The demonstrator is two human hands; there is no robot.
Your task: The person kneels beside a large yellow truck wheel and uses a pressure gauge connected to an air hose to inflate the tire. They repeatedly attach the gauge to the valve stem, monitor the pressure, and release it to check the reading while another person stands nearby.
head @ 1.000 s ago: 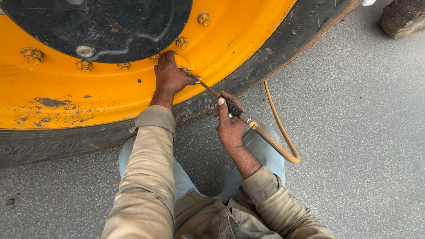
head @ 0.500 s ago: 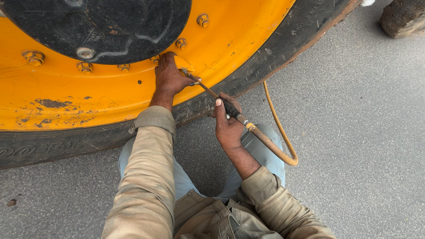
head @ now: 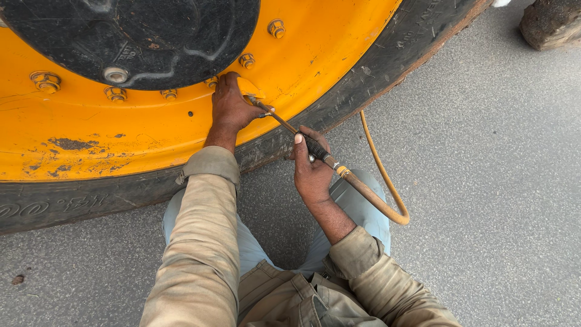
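Both your hands were on the air tool at the yellow rim [head: 151,139].
Your left hand [head: 233,108] pressed the tool's tip [head: 257,103] vs. the rim, just below the lug nuts [head: 247,60]; your right hand [head: 313,171] was clamped on the black grip [head: 317,148]. Hands apart along the rod. Tan hose [head: 387,188] looped rt. over pavement [head: 484,181], w/ room beside the tyre edge [head: 387,66].

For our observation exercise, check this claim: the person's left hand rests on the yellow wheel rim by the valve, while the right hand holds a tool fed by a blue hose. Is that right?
Not quite. The hose is yellowish-orange, not blue, as the head view shows. The rest holds: the left hand rests on the yellow wheel rim by the valve, and the right hand holds the tool it feeds.
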